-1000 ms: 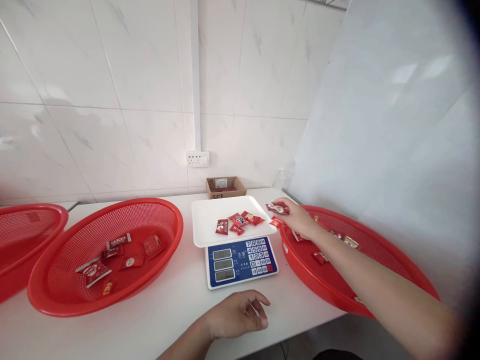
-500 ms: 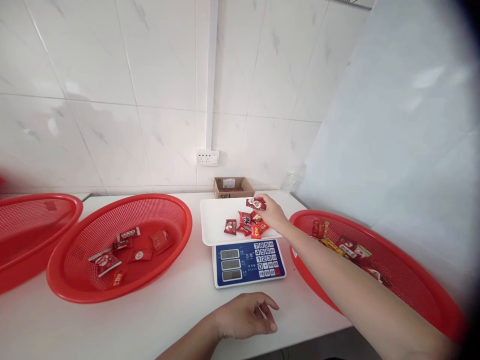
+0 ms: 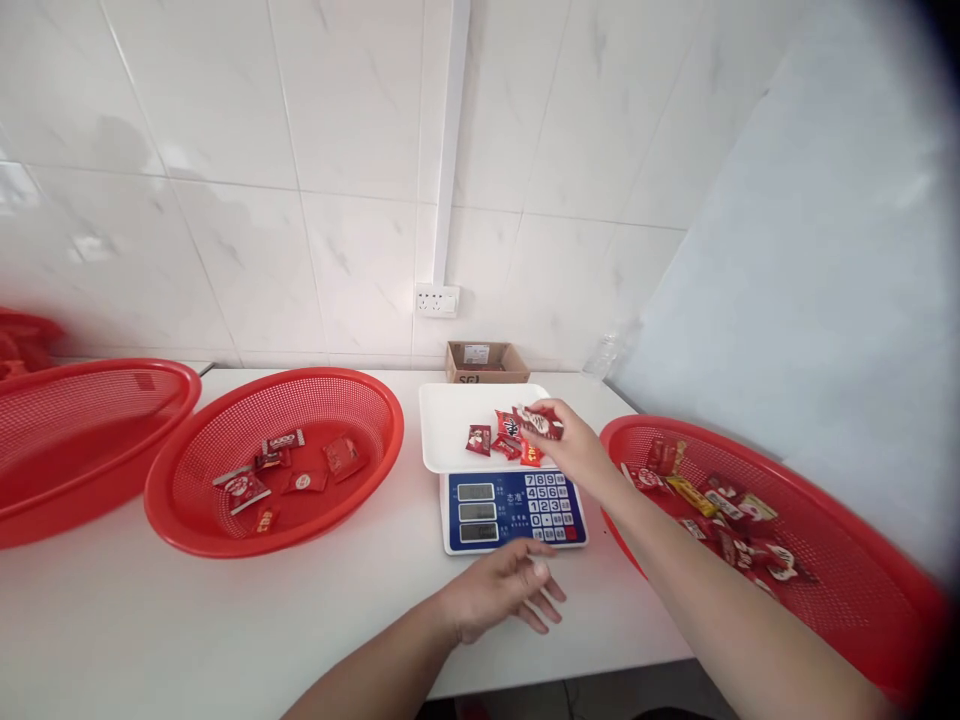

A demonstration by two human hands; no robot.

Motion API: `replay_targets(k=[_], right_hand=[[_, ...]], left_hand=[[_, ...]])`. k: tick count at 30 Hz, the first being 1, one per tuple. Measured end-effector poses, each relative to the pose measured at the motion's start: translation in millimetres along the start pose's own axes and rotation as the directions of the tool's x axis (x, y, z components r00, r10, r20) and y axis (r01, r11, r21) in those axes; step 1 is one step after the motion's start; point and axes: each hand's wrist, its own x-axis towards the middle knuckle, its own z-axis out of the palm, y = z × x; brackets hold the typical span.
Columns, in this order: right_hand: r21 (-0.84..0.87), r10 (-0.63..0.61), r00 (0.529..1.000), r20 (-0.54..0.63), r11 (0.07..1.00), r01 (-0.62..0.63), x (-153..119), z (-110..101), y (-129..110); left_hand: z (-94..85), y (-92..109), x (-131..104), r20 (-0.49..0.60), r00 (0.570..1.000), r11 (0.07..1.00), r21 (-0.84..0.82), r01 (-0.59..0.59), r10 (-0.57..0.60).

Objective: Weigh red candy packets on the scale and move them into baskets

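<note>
My right hand (image 3: 566, 440) is closed on a red-and-white wrapped packet (image 3: 537, 422) above the right part of the white scale tray (image 3: 442, 430). Several small red packets lie on that tray, one red packet (image 3: 478, 438) apart from the rest, which are partly covered by my hand. Below the tray is the scale's blue panel (image 3: 514, 508) with keys and three displays. My left hand (image 3: 504, 590) hovers just in front of the panel, fingers spread, holding nothing.
A red basket (image 3: 169, 510) with several packets stands left, another red basket (image 3: 90, 375) beyond it. The right red basket (image 3: 862, 570) holds mixed packets under my right forearm. A cardboard box (image 3: 487, 375) sits behind the tray, near a wall socket (image 3: 437, 300).
The view has shifted, so baskets and scale appear further right. My right hand has come lower over the packets with its packet. My left hand has moved up to the scale's front edge, its fingers spreading.
</note>
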Motion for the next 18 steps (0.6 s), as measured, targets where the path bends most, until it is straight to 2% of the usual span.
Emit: replay_targets(k=[2,4,6,8,10,12,15,18], right_hand=[[-0.008,-0.073,0.992,0.100,0.997,0.074,-33.1,2.5,-7.1],[-0.061,-0.076,0.969,0.237,0.994,0.093,-68.0,8.6,-7.7],[-0.134,-0.061,0.930,0.362,0.984,0.116,-97.6,15.8,-2.9],[-0.164,-0.027,0.911,0.411,0.981,0.103,-117.5,20.8,3.7],[-0.116,0.009,0.905,0.424,0.992,0.045,-127.0,21.4,8.5],[-0.009,0.031,0.893,0.449,1.000,-0.030,-129.2,18.5,10.1],[0.103,0.030,0.888,0.459,0.991,-0.087,-127.4,13.1,9.6],[0.087,0.028,0.902,0.430,0.994,-0.072,-127.1,12.5,10.4]], left_hand=[[0.2,6.3,-0.8,0.002,0.999,0.969,-0.243,-0.047,0.049],[-0.7,9.3,-0.2,0.017,0.998,0.913,-0.404,-0.049,0.060],[-1.6,7.6,1.9,0.009,1.000,0.886,-0.463,0.001,0.004],[-2.2,2.6,4.4,-0.014,0.995,0.877,-0.473,0.077,-0.095],[-2.3,-2.4,5.9,-0.039,0.985,0.871,-0.474,0.128,-0.165],[-2.2,-4.4,5.8,-0.053,0.981,0.870,-0.473,0.141,-0.188],[-2.2,-1.4,4.1,-0.031,0.984,0.870,-0.472,0.141,-0.177],[-2.7,2.4,4.0,-0.023,0.989,0.878,-0.465,0.116,-0.143]])
